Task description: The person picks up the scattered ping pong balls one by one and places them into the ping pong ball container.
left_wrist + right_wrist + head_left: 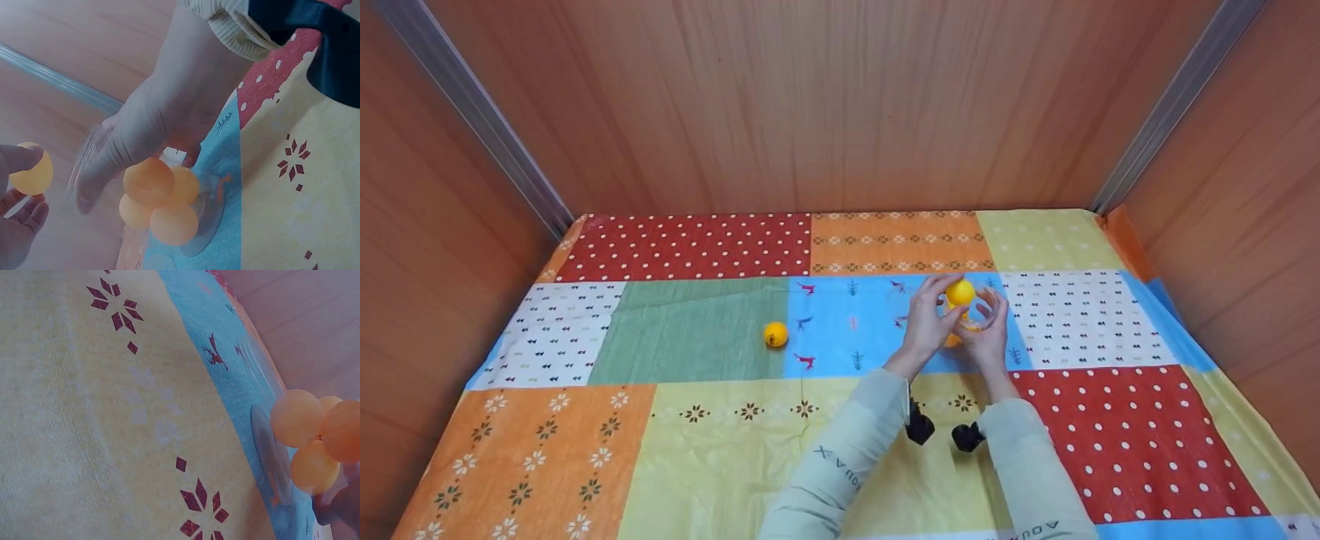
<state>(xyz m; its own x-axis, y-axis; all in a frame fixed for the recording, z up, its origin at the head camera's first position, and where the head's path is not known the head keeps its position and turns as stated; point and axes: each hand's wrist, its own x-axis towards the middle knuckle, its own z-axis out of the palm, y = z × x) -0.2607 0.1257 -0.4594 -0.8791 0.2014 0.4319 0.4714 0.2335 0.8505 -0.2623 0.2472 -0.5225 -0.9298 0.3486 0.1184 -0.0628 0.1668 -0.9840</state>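
Observation:
My left hand point(928, 319) pinches a yellow table tennis ball point(960, 292) between thumb and fingers, just above a clear plastic jar point(976, 325). The left wrist view shows that ball point(35, 173) at the far left, apart from the jar's mouth. My right hand point(988, 334) grips the jar near its rim, thumb on one side. Several orange table tennis balls point(147, 181) are heaped inside, visible through the wall. In the right wrist view the same balls point(297, 418) appear at the right edge, and most of the right hand is out of frame.
Another orange ball point(776, 334) with a dark mark lies on the cloth to the left of my hands. A patchwork-patterned cloth point(697, 330) covers the table. Wood-grain panels point(840, 105) enclose the back and both sides. Black camera mounts point(919, 424) hang under the wrists.

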